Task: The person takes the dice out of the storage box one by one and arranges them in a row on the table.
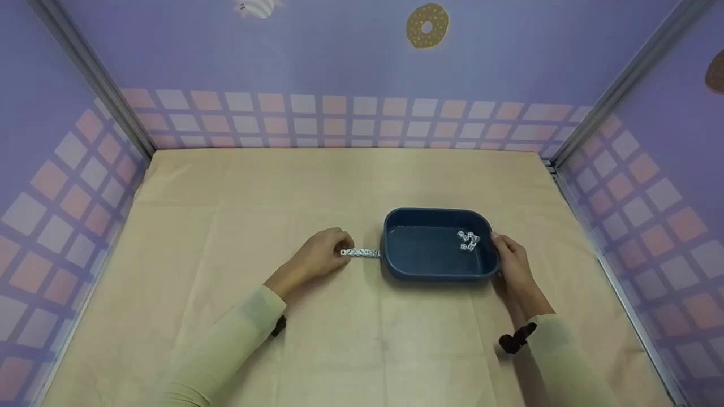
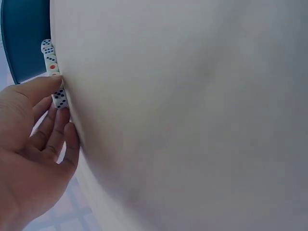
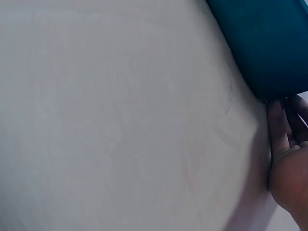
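A line of small white dice lies on the cloth, its right end against the left wall of a dark blue rectangular box. At the line's left end, my left hand pinches the dice between thumb and fingers; the left wrist view shows the thumb along the row's side, fingertips at its end. My right hand holds the box by its right end, near the rim; in the right wrist view its fingers touch the end wall low down. Several loose dice sit inside the box, toward its right end.
A beige cloth with fold creases covers the table. Purple panels with pink and white checks stand at the back and both sides, joined by grey metal posts. Dark bands circle both wrists.
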A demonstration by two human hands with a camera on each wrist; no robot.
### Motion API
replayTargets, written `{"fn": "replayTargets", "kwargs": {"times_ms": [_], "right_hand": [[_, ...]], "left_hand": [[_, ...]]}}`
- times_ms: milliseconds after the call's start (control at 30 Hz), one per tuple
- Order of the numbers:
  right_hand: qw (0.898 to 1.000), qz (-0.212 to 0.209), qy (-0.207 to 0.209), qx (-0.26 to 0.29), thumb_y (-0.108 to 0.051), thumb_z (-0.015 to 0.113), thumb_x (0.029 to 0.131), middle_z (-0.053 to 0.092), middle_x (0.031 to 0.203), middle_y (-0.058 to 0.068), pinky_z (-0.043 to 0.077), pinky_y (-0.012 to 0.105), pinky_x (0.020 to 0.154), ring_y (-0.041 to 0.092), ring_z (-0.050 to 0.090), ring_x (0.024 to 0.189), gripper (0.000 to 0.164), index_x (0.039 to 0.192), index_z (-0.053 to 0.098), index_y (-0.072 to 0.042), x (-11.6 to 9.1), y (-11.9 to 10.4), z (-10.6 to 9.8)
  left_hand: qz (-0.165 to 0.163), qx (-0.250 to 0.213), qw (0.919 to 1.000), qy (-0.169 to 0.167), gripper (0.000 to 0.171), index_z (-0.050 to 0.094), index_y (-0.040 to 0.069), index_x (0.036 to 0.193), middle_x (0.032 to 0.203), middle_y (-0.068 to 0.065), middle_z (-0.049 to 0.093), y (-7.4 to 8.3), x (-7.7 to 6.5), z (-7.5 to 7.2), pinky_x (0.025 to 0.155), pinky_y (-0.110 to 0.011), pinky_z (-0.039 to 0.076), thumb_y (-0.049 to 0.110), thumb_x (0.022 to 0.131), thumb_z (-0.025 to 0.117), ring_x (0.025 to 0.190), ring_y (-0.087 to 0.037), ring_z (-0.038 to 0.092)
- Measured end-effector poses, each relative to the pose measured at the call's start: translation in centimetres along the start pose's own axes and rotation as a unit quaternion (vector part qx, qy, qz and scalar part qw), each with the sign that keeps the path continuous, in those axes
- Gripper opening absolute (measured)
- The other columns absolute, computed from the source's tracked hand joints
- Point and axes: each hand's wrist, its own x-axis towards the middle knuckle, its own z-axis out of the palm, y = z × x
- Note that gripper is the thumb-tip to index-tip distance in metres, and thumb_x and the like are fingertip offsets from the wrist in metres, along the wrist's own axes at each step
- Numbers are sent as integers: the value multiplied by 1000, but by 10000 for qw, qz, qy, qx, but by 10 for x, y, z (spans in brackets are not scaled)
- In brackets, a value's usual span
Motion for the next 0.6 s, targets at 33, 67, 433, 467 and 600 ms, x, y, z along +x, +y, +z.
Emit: {"fn": "replayTargets", "kwargs": {"times_ms": [33,67,433,467,600], "right_hand": [[10000,-69,27,-37,-51,45,112,57,145,20,45,19,101,20,56,124,64,149,55,0,0,1,0],[9999,-109,54,-68,-52,46,112,58,144,19,46,20,101,20,57,124,64,149,56,0,0,1,0],[9998,43,-30,-210,-57,44,111,55,151,17,42,21,110,19,53,135,69,153,53,-2,-2,0,0],[9998,12,-24,-189,-57,44,111,55,151,17,43,21,108,19,53,134,69,152,53,-2,-2,-1,0],[9999,55,-12,-119,-57,44,111,55,150,19,45,18,102,20,55,130,70,153,52,-2,-2,1,0]], "left_hand": [[-20,25,10000,-53,16,74,8,110,102,-3,66,2,2,-1,86,-40,55,9,95,79,92,-19,62],[-51,20,9999,-105,19,73,7,112,104,-5,67,4,3,-3,87,-41,55,10,95,80,93,-20,62],[416,-343,9916,1173,30,70,8,126,122,-5,65,73,34,-11,102,-37,52,26,102,73,117,-22,63],[540,-342,9889,1340,29,70,9,126,122,-3,65,82,40,-8,102,-35,52,26,102,73,116,-20,63],[942,-367,9838,1478,30,70,10,127,123,0,65,116,59,14,103,-27,50,25,101,74,117,-16,62]]}}
